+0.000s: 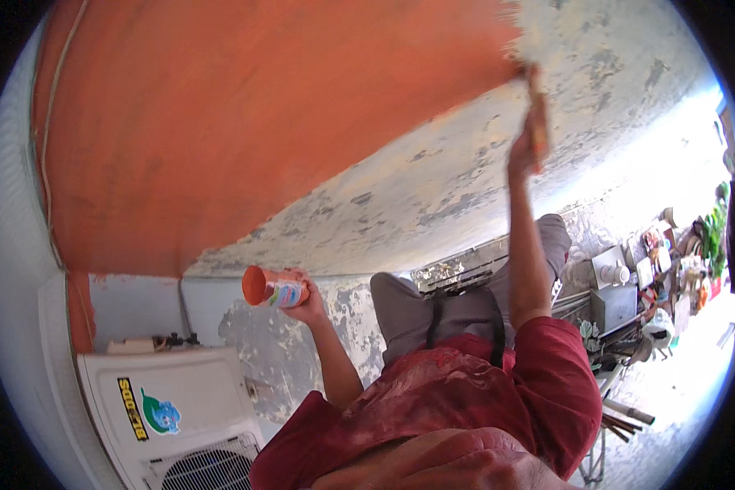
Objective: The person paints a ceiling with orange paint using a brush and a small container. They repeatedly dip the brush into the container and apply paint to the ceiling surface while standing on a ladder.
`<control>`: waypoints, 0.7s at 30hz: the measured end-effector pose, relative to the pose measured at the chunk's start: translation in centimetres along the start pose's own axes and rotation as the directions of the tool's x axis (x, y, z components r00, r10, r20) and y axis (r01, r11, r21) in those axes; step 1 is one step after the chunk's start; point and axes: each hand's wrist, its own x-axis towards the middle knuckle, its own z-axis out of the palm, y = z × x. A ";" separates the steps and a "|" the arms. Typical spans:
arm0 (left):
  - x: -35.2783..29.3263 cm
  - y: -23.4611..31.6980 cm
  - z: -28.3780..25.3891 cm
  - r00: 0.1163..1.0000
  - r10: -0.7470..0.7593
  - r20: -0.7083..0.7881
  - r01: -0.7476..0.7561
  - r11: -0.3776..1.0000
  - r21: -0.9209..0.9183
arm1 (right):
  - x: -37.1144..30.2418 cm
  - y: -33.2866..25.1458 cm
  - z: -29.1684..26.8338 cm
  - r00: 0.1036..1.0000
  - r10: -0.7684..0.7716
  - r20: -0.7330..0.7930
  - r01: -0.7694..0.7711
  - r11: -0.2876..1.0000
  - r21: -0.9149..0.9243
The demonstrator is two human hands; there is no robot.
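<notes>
Head cam is showing 2 bare hands at a wall. R hand (pixel 522 152) is gripping a paintbrush (pixel 537 106) by its handle, arm reaching up; bristle end is sitting right at the edge of the orange paint (pixel 253 114), upper R, slightly blurred. L hand (pixel 305 299) is gripping 1 paint cup (pixel 279 290) w/ a printed label; its orange-coated mouth is facing pic L, well apart from the brush. Orange paint is covering the wall's upper L; bare wall (pixel 457 163), greyish & flaking, is showing below & to R. Person is wearing a red shirt (pixel 449 388) & grey trousers (pixel 400 318). White A/C unit (pixel 192 371) w/ fan grille is standing lower L. Misc. clutter is filling far R, incl. a grey box (pixel 614 309) & green plant (pixel 714 233).
</notes>
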 end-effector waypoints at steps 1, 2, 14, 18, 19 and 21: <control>-0.1 1.2 -0.8 0.999 -0.001 -0.049 -0.001 0.999 -0.045 | -3.8 -2.1 2.2 0.991 0.010 0.132 0.001 0.996 -0.085; 0.0 1.8 -1.0 0.998 0.019 -0.063 -0.023 0.998 -0.064 | -6.8 -4.8 4.9 0.989 -0.123 0.084 0.104 0.974 0.201; -4.6 11.1 -4.3 0.965 0.179 -0.191 -0.196 0.978 -0.073 | -32.5 -19.5 14.7 0.511 -0.316 0.799 -0.250 0.835 0.490; -6.4 12.9 -7.0 0.968 0.173 -0.183 -0.195 0.975 -0.107 | -28.5 -9.7 12.0 0.362 0.017 0.932 -0.355 0.927 0.121; -6.9 13.2 -7.4 0.963 0.185 -0.197 -0.209 0.972 -0.108 | -25.3 -11.5 11.0 0.482 -0.069 0.874 -0.283 0.931 0.229; -6.5 12.8 -7.5 0.960 0.204 -0.192 -0.228 0.968 -0.107 | -20.3 -8.1 7.6 0.588 -0.114 0.801 -0.176 0.948 0.264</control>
